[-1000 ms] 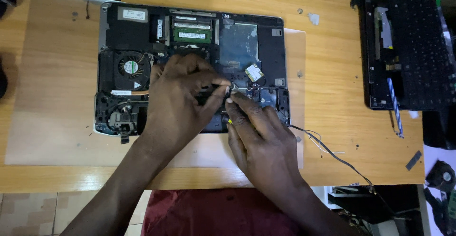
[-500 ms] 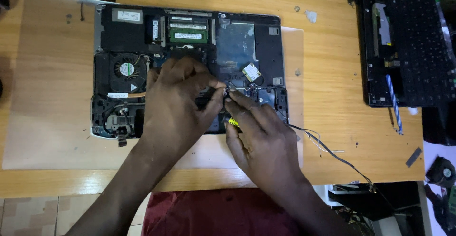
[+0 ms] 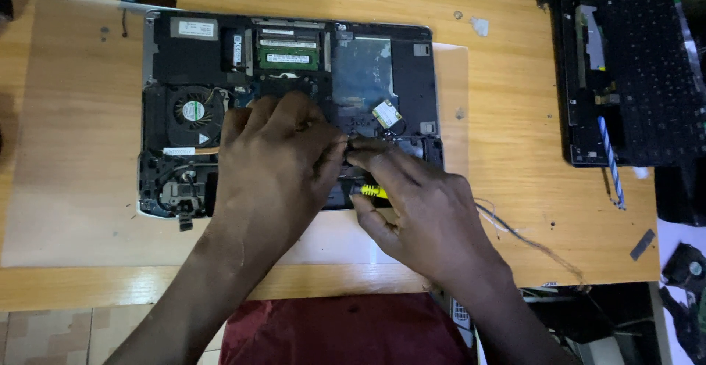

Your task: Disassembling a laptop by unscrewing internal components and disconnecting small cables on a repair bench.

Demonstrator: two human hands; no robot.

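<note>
Little changed since earlier views: left hand (image 3: pixel 276 163) kept flat, fingers pressed on opened laptop (image 3: pixel 294 100) at mat centre; yellow-handled screwdriver (image 3: pixel 373 191) still pinched in right hand (image 3: pixel 419 210); work held steady.

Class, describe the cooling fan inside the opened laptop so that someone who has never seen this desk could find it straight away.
Start at the opened laptop lying in the middle of the wooden desk, its insides facing up. Look at its left half, just left of the left hand. There sits the fan: the only round part, black blades with a small green and white hub, unlike the flat green memory stick above it.
</note>
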